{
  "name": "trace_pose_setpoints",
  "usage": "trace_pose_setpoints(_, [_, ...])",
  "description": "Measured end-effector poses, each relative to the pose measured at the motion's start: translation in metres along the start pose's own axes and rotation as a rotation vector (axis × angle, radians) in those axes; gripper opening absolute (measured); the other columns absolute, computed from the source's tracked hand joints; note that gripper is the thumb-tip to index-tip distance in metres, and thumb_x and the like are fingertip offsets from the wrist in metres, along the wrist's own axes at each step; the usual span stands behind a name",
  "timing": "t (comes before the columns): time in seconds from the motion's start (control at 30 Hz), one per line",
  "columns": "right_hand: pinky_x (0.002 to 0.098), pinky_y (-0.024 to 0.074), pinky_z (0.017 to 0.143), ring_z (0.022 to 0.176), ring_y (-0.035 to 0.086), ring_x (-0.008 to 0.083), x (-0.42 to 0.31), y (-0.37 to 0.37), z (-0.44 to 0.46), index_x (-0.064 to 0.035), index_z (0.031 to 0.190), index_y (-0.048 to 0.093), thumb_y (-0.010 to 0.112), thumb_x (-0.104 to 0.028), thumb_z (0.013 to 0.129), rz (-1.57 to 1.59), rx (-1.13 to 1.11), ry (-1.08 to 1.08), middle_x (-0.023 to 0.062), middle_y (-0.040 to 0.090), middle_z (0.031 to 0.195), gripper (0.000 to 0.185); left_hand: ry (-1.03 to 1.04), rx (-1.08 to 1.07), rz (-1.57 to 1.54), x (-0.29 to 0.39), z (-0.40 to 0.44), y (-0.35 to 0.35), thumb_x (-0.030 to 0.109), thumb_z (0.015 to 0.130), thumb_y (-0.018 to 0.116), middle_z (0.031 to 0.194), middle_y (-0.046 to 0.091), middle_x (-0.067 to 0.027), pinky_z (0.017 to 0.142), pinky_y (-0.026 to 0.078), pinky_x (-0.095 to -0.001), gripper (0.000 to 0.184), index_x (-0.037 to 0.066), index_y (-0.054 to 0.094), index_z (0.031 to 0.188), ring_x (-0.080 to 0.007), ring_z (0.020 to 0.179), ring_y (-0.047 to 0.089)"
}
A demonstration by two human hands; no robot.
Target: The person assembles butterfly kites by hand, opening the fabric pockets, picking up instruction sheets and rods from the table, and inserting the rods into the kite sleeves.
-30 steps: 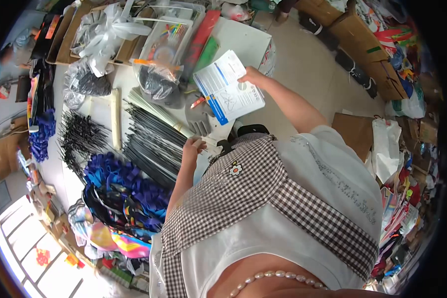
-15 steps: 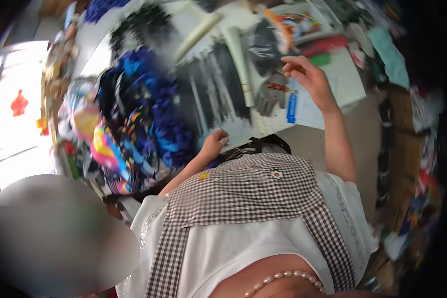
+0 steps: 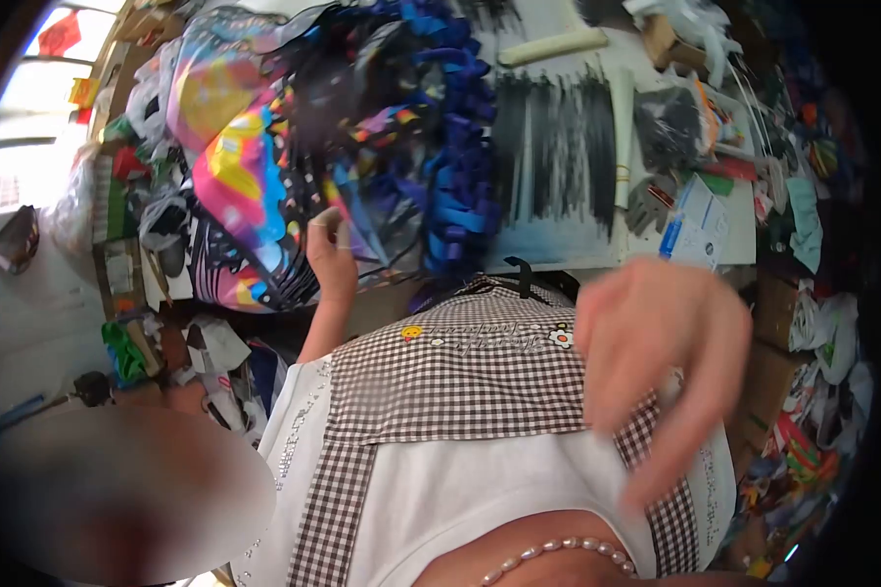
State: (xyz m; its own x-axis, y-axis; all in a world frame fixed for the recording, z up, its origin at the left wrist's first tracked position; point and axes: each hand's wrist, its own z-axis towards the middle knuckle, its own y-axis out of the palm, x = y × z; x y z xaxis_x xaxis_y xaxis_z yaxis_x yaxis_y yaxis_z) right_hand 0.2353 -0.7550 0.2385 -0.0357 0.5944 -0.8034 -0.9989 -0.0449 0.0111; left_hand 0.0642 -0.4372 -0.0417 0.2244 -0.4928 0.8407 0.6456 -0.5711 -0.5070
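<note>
My left hand [image 3: 331,256] is at the near edge of a pile of colourful printed fabric [image 3: 230,157], its fingers curled in. Whatever is between those fingers, if anything, is hidden. Beside this pile hangs a bunch of blue and purple fabric strips [image 3: 457,147]. Close to the camera, in front of my checked apron [image 3: 460,391], my right hand [image 3: 661,357] is raised and blurred. Its fingers are apart and pointing down, with nothing visible in them. A dark, streaked sheet of strands [image 3: 556,157] lies on the table to the right of the strips.
On the table's right are a pale rolled tube [image 3: 622,137], a grey glove [image 3: 648,207], a blue and white paper packet [image 3: 695,220] and a black plastic bag [image 3: 668,122]. Cardboard boxes [image 3: 768,328] and loose bags crowd the right side. A blurred round patch covers the lower left.
The view has swung left, bringing more of the fabric pile in. My right hand has come from above the table to in front of my chest. My left hand is now at the printed fabric.
</note>
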Motion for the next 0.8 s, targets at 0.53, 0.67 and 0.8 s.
trace_pose_setpoints(0.53, [0.0505,0.0493,0.083,0.098,0.062,0.0440,0.405,-0.061,-0.234,0.0007,0.095,0.063,0.067,-0.026,0.081,-1.196,0.927,1.704,0.0261,0.067,0.097,0.030,-0.074,-0.158,0.769,-0.216,-0.008,-0.159,0.007,0.081,0.060,0.091,0.055,-0.0168,0.074,0.047,-0.0479,0.012,0.006,0.059,0.093,-0.0379,0.090,0.056])
trace_pose_setpoints(0.67, [0.0522,0.0489,0.081,0.094,0.062,0.0449,0.423,-0.076,-0.253,0.0015,0.088,0.063,0.064,-0.020,0.080,-1.135,1.020,1.668,0.0262,0.066,0.096,0.023,-0.024,-0.161,0.744,-0.176,0.014,-0.182,0.005,0.081,0.060,0.088,0.054,-0.0152,0.072,0.047,-0.0469,0.012,0.005,0.061,0.093,-0.0360,0.085,0.057])
trace_pose_setpoints(0.8, [0.0478,0.0519,0.072,0.082,0.066,0.0379,0.414,-0.080,-0.257,-0.0012,0.092,0.065,0.059,-0.016,0.083,-1.268,0.908,1.615,0.0217,0.066,0.090,0.018,0.075,-0.134,0.643,-0.158,0.039,-0.206,0.007,0.083,0.061,0.087,0.057,-0.0152,0.071,0.047,-0.0437,0.010,0.004,0.061,0.092,-0.0365,0.084,0.058])
